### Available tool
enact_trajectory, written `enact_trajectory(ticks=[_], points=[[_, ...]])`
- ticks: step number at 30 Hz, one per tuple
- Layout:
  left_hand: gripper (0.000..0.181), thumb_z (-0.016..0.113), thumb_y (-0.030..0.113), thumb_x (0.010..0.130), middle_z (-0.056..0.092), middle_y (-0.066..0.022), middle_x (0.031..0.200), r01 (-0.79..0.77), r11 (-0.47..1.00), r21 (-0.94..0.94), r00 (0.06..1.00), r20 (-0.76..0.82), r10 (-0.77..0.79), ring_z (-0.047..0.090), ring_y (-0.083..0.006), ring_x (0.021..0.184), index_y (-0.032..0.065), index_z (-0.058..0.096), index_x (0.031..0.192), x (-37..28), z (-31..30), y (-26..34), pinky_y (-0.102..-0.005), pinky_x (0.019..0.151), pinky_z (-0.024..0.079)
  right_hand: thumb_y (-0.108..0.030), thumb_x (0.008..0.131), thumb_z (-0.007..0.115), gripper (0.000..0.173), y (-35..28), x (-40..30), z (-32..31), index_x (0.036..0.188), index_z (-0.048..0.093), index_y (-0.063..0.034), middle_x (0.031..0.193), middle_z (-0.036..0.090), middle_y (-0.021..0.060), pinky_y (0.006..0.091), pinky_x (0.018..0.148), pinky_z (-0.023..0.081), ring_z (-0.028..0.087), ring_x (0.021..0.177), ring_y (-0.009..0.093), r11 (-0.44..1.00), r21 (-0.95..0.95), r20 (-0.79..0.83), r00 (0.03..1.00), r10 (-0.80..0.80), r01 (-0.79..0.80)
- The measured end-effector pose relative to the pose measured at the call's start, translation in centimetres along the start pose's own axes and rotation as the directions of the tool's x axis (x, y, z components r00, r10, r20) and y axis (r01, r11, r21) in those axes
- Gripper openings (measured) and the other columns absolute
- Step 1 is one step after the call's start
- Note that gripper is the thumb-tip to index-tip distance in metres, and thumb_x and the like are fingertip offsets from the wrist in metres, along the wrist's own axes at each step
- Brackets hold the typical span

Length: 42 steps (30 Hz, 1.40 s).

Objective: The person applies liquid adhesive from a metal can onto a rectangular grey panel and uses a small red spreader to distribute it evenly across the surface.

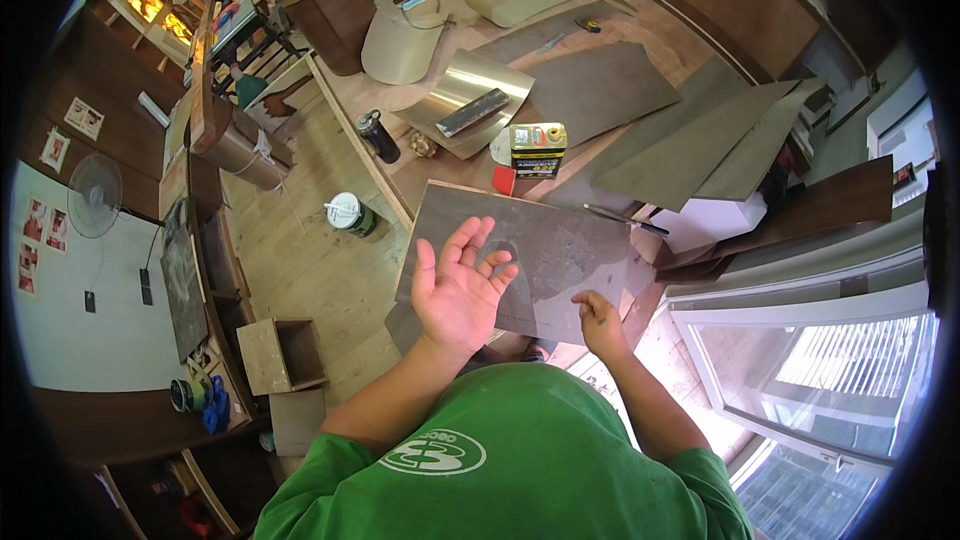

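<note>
My left hand [463,289] is raised palm up with its fingers apart, holding nothing, above a dark grey board [555,262]. Over the board's near right part is my right hand [600,322], its fingers loosely bent; whether it touches the board or holds anything small is unclear. Past the board's far edge stand a metal can of contact adhesive [538,157] and a small red piece [504,181]. A dark flat block [472,112] lies on a curved shiny sheet [427,109], beside a black bottle [379,136]. A thin pen-like tool [626,220] lies by the board's right corner.
Dark sheets [675,142] spread across the far right of the work surface, with a tape measure [589,26] beyond. A lidded tub [350,214] and an open wooden box [281,356] stand on the floor at left. At right is a glass door [817,375]. Other people work farther back.
</note>
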<state>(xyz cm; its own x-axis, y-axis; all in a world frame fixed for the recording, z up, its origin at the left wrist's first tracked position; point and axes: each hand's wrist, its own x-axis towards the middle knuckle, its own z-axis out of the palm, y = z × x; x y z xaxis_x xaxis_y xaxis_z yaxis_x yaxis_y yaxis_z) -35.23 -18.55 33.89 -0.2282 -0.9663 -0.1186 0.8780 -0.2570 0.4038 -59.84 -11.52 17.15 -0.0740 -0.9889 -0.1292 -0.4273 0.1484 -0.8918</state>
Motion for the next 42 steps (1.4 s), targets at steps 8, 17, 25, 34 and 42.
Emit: enact_trajectory(ticks=[8,17,25,34,42], points=[[0.054,0.043,0.048,0.105,0.067,-0.0143,0.110,0.021,0.467,0.884,0.998,-0.044,0.040,0.065,-0.0188,0.078,-0.0016,0.059,0.117,1.4,-7.3,-1.0,-0.0386,0.078,0.055,-0.014,0.089,0.065,0.025,11.3,-8.1,-1.7,0.112,0.066,-0.0050,0.077,0.067,0.0164,0.0384,0.072,0.053,0.067,0.073,0.029,0.869,-0.208,-0.008,0.889,0.458,-0.450],[0.079,0.052,0.068,0.092,0.067,-0.0229,0.122,0.549,-0.348,0.760,0.553,-0.643,-0.530,0.064,-0.0286,0.114,-0.0033,0.067,0.122,-11.4,-40.6,-5.8,-0.0421,0.100,0.046,-0.012,0.083,0.072,0.018,23.1,-15.0,-5.5,0.096,0.068,0.0000,0.074,0.070,0.0141,0.0371,0.063,0.056,0.067,0.058,0.024,0.654,-0.492,0.136,0.690,0.710,-0.575],[0.082,0.047,0.068,0.093,0.064,-0.0257,0.128,0.516,-0.395,0.760,0.648,-0.648,-0.399,0.060,-0.0385,0.122,-0.0029,0.060,0.132,-12.9,-40.9,-6.4,-0.0424,0.107,0.043,-0.007,0.083,0.071,0.019,28.2,-17.0,-8.0,0.101,0.066,-0.0039,0.070,0.069,0.0108,0.0325,0.054,0.052,0.067,0.056,0.019,0.678,-0.553,0.075,0.781,0.620,-0.485],[0.066,0.056,0.059,0.093,0.065,-0.0242,0.125,0.430,-0.480,0.765,0.784,-0.580,-0.222,0.062,-0.0393,0.118,0.0024,0.064,0.127,-13.8,-39.7,-5.1,-0.0440,0.101,0.047,-0.046,0.091,0.070,0.041,16.2,-10.7,-4.3,0.082,0.069,-0.0053,0.070,0.068,0.0124,0.0371,0.059,0.053,0.063,0.057,0.021,0.702,-0.332,0.019,0.739,0.673,-0.630],[0.047,0.063,0.049,0.092,0.065,-0.0214,0.077,0.355,-0.523,0.775,0.899,-0.436,-0.036,0.063,-0.0423,0.074,0.0022,0.062,0.083,-6.9,-38.5,-2.2,-0.0488,0.067,0.049,-0.056,0.093,0.056,0.053,21.4,-10.9,-0.6,0.105,0.072,-0.0071,0.111,0.071,0.0191,0.0437,0.096,0.049,0.064,0.108,0.038,0.633,-0.476,0.268,0.585,0.766,-0.610]])
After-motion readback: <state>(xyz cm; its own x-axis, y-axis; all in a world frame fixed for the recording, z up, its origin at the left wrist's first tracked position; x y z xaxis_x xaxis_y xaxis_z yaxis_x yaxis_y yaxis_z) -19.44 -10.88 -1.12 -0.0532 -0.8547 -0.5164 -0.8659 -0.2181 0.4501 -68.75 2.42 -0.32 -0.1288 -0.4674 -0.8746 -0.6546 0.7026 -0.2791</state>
